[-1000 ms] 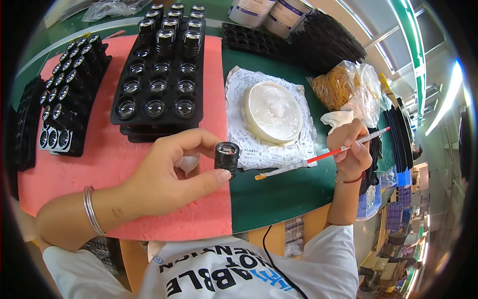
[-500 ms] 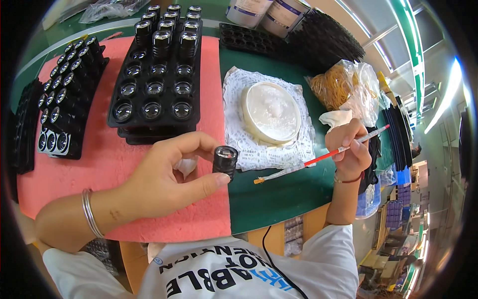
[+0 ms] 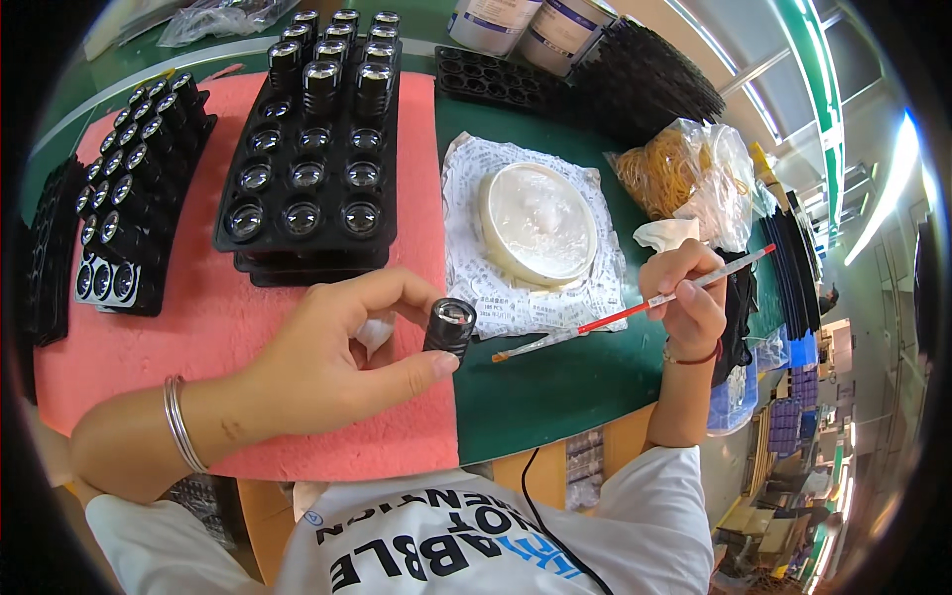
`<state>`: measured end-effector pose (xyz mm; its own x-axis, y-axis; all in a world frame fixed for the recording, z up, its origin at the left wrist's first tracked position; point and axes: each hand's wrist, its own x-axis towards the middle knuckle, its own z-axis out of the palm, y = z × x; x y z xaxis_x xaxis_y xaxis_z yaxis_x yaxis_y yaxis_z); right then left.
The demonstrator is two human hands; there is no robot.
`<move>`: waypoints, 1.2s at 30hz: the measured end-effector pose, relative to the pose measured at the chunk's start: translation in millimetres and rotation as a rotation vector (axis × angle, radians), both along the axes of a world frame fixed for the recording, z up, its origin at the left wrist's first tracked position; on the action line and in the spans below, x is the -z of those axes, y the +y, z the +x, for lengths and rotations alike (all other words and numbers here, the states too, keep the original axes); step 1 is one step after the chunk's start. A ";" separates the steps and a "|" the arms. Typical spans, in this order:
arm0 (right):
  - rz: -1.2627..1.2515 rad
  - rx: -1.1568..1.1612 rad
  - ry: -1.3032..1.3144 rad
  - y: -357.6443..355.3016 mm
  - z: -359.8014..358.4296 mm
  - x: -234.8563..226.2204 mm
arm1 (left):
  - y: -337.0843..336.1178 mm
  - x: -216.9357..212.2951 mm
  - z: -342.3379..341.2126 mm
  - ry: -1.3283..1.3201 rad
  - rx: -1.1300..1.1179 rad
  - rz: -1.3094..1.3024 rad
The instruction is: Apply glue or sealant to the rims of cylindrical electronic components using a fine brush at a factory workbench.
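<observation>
Between the thumb and fingers of my left hand (image 3: pixel 322 352) is a short black flashlight head (image 3: pixel 448 335), its open top tilted a little to the right. A white wad, perhaps tissue (image 3: pixel 375 331), is tucked under the curled fingers of that hand. My right hand (image 3: pixel 686 297) pinches a slim paintbrush (image 3: pixel 607 319) with a red and pale handle. The brown bristle tip points left, close to the flashlight head but apart from it. Behind the brush, a round white dish (image 3: pixel 483 220) of whitish, glossy stuff rests on printed paper (image 3: pixel 462 297).
Black trays (image 3: pixel 283 164) of similar lensed heads stand on a pink foam mat (image 3: pixel 238 407) at the left. Far back are metal cans (image 3: pixel 496 22), an empty black tray (image 3: pixel 496 79) and stacked black trays (image 3: pixel 650 79). A bag of rubber bands (image 3: pixel 674 174) lies right of the dish.
The paintbrush has shifted slightly left, with its tip nearer the flashlight head. My left hand has tipped the flashlight head a little to the right and lowered it slightly.
</observation>
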<state>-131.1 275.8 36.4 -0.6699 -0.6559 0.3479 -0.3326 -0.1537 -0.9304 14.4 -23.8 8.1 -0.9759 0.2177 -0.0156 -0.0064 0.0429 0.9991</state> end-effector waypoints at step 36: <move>-0.022 -0.024 0.012 -7.2 -0.2 -1.6 | 0.8 -0.6 1.1 0.009 -0.008 -0.029</move>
<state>-131.3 268.6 38.0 -0.6498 -0.6635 0.3709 -0.3401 -0.1825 -0.9225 15.5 -23.0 8.7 -0.9778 0.2092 -0.0124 0.0026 0.0714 0.9974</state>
